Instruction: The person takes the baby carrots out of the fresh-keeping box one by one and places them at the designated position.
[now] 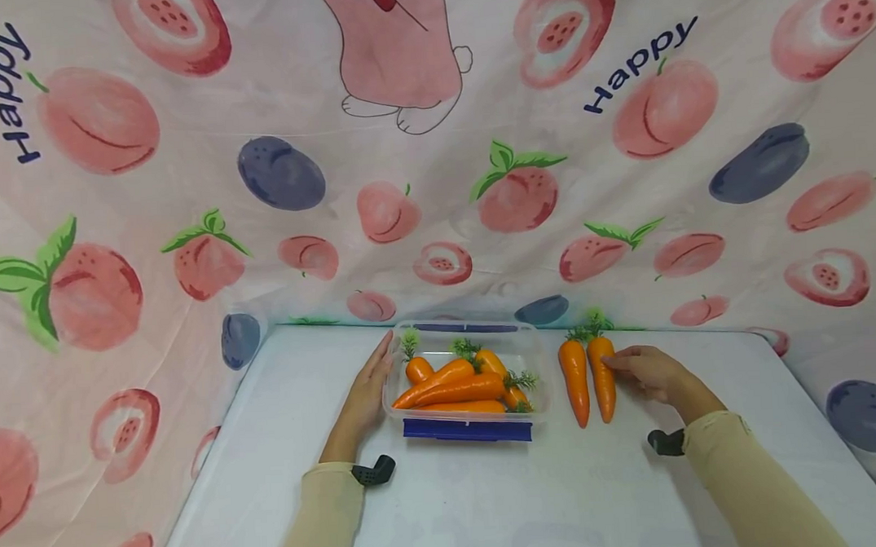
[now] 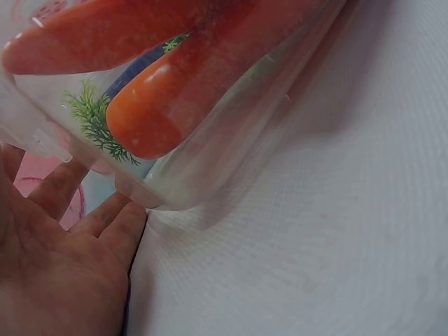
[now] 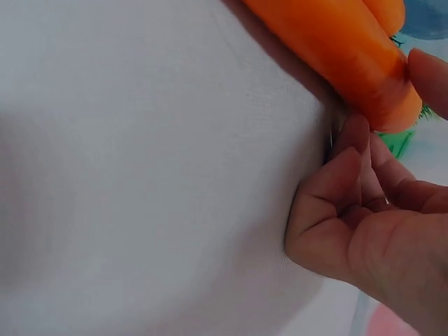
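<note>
A clear plastic box [image 1: 396,389] with a blue latch flap [image 1: 467,430] holds several orange carrots [image 1: 450,387] with feathery green tops. My left hand [image 1: 366,399] rests along the box's left side with its fingers extended; in the left wrist view the fingertips [image 2: 126,220] touch the clear wall. To the right of the box, two carrots lie side by side on the table, tips toward me. My right hand [image 1: 649,372] pinches the right one, a carrot [image 1: 602,380], near its top. In the right wrist view, thumb and fingers sit on either side of that carrot [image 3: 343,56]. The other carrot [image 1: 575,382] lies untouched beside it.
The white table [image 1: 492,500] ends at a fruit-printed cloth [image 1: 434,184] hanging behind and at the sides. A black wrist camera [image 1: 374,470] sits on the left wrist, and another black camera [image 1: 666,442] on the right.
</note>
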`<state>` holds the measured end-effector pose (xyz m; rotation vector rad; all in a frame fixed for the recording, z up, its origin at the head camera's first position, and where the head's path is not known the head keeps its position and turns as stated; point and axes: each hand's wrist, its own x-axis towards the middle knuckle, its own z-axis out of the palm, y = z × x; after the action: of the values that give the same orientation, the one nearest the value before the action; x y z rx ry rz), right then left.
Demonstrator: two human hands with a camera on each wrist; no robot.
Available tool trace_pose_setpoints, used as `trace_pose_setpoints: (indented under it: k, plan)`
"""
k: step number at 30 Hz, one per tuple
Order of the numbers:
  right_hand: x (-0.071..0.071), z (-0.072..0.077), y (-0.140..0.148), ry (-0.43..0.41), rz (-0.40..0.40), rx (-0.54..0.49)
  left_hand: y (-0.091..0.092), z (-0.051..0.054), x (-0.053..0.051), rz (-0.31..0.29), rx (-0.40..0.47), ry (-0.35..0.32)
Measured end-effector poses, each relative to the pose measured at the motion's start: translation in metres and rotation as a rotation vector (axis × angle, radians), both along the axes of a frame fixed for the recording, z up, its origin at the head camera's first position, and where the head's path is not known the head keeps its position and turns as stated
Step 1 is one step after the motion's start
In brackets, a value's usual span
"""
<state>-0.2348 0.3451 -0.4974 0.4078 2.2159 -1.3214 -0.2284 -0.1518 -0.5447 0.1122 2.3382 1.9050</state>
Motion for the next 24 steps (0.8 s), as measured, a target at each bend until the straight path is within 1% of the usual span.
trace_pose_setpoints:
  k: [1,2,5,8,9,14,18,24]
  plan:
    - [0.0000,-0.0001,0.0001,0.004,0.005,0.009,-0.0002,0.0000,-0.0002,-0.001,-0.001,-0.001]
    - [0.0000,0.0001,0.0000,0.006,0.011,0.018,0.0002,0.0042,0.0020,-0.004,-0.001,0.001]
    - [-0.0010,-0.0012,0.0009,0.017,0.028,0.030,-0.0006,0.0029,0.0021,-0.007,0.012,0.011]
    - [-0.0019,-0.0022,0.0015,0.012,0.023,0.017,-0.0007,0.0028,0.0029,-0.008,0.014,0.019]
    - [-0.0023,-0.0028,0.0019,0.010,0.021,0.014,-0.0016,-0.0021,0.0007,-0.007,0.015,0.022]
    - [-0.0006,-0.0014,0.0018,0.000,0.012,0.013,-0.0013,-0.0026,0.0004,-0.004,0.001,0.023]
    - [0.0004,-0.0008,0.0027,0.008,-0.004,-0.002,-0.0018,-0.0024,-0.0006,-0.001,0.001,0.029]
    - [0.0055,0.0025,0.0019,0.019,-0.050,-0.048,-0.0014,-0.0034,-0.0008,-0.010,-0.004,0.030]
